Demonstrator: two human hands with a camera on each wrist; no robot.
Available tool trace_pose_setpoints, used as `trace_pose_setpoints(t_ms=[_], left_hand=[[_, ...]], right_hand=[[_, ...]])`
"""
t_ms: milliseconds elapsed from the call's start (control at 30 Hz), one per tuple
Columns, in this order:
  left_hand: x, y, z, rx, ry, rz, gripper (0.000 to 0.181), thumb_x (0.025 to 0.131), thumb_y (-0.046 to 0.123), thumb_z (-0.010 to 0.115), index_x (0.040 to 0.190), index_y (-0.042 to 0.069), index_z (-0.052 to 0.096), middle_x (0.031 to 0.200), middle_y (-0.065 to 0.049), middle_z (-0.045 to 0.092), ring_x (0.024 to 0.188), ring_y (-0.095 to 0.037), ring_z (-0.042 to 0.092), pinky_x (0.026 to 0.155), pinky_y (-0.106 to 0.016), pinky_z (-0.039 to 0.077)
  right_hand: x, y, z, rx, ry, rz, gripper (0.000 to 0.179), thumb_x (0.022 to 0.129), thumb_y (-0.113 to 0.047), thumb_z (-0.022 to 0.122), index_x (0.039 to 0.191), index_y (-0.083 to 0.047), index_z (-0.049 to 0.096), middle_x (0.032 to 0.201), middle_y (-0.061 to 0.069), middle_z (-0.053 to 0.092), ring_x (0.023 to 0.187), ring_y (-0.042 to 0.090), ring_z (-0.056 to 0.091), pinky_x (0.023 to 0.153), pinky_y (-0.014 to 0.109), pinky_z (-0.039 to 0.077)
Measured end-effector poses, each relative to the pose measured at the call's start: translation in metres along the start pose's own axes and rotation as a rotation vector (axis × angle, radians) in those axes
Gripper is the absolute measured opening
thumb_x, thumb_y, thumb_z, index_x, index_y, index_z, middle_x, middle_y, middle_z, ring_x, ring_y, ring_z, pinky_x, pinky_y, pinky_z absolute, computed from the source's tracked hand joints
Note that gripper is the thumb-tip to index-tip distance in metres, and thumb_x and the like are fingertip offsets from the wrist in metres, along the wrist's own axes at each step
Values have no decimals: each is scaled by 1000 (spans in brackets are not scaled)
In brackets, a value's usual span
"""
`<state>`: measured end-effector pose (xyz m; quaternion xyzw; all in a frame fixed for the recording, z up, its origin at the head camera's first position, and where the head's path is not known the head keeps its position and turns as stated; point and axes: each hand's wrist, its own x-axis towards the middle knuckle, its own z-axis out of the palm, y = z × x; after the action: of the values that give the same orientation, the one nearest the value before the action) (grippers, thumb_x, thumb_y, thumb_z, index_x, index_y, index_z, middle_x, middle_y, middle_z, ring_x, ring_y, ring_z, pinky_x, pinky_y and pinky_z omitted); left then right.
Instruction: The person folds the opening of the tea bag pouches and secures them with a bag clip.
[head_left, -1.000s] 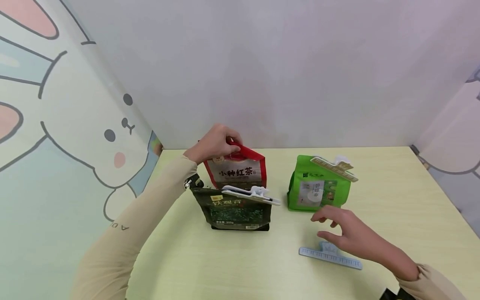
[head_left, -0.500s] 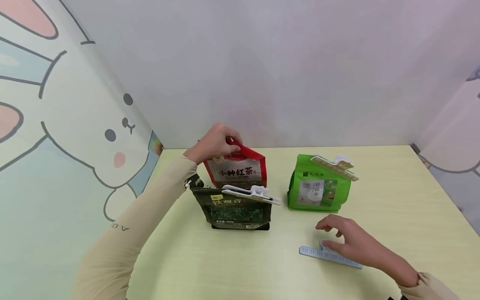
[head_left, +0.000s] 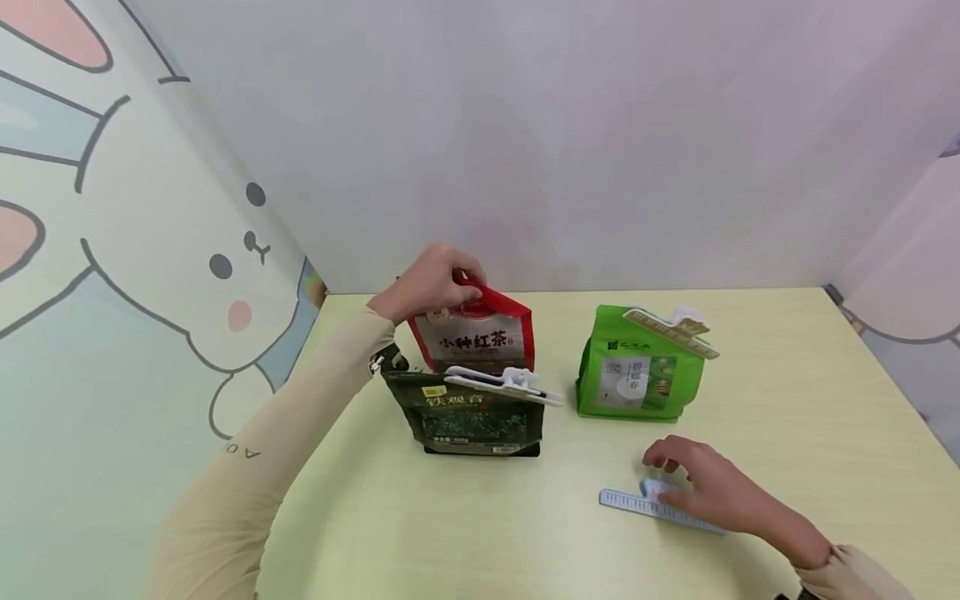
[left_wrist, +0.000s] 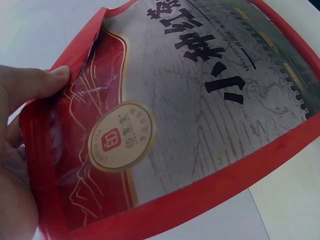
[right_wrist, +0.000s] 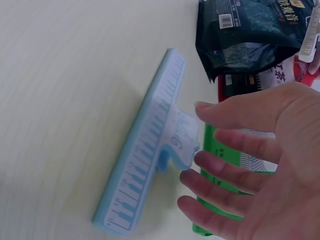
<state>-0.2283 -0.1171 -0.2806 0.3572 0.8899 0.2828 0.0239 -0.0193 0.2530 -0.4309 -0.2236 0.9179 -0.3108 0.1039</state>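
My left hand [head_left: 435, 285] pinches the folded top of a red and silver tea bag [head_left: 480, 342]; in the left wrist view, the thumb [left_wrist: 47, 82] presses on its front and the other fingers are mostly hidden behind it. Over a light blue bag clip [right_wrist: 145, 150] with piano-key markings hovers my right hand [head_left: 712, 487], its fingers spread and loosely bent. The right wrist view shows the thumb and fingertips close to the clip's handle, with nothing held between them; whether any fingertip touches it I cannot tell.
A dark green tea bag [head_left: 472, 425] with a white clip [head_left: 502, 386] across its top stands in front of the red bag. Farther right is a bright green tea bag [head_left: 633, 375], topped by a gold and white clip [head_left: 671, 332]. A wall rises behind the table [head_left: 465, 533].
My right hand has moved down and slightly right, from near the green bag to over the blue clip. My left hand keeps its hold on the red bag.
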Motion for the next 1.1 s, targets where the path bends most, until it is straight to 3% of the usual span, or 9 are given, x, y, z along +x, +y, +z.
trace_pose_setpoints(t_ms=[333, 733, 933, 1100], left_hand=[[1, -2, 0, 6, 2, 19, 7, 84, 8, 69, 84, 12, 75, 82, 2, 69, 75, -13, 60, 66, -27, 51], [1, -4, 2, 18, 20, 39, 6, 83, 8, 70, 83, 12, 75, 81, 1, 69, 74, -12, 59, 65, -27, 51], [0, -6, 2, 14, 18, 38, 6, 83, 9, 70, 84, 12, 75, 81, 2, 69, 74, -12, 59, 66, -27, 51], [-2, -8, 3, 2, 19, 35, 7, 83, 8, 70, 83, 12, 75, 81, 2, 69, 73, -11, 60, 66, -27, 51]], right_hand=[[2, 12, 16, -64, 0, 0, 37, 65, -10, 81, 97, -14, 63, 86, -11, 55, 74, 4, 49, 64, 27, 44], [6, 8, 18, 27, -123, 63, 30, 67, -10, 78, 92, -14, 62, 78, -9, 53, 66, 4, 45, 58, 25, 38], [5, 7, 20, 7, -111, 87, 28, 67, -11, 78, 90, -17, 64, 76, -12, 55, 64, 2, 45, 57, 24, 37], [4, 4, 21, 3, -83, 77, 29, 65, -11, 80, 88, -15, 62, 78, -7, 51, 65, 5, 43, 57, 24, 37]])
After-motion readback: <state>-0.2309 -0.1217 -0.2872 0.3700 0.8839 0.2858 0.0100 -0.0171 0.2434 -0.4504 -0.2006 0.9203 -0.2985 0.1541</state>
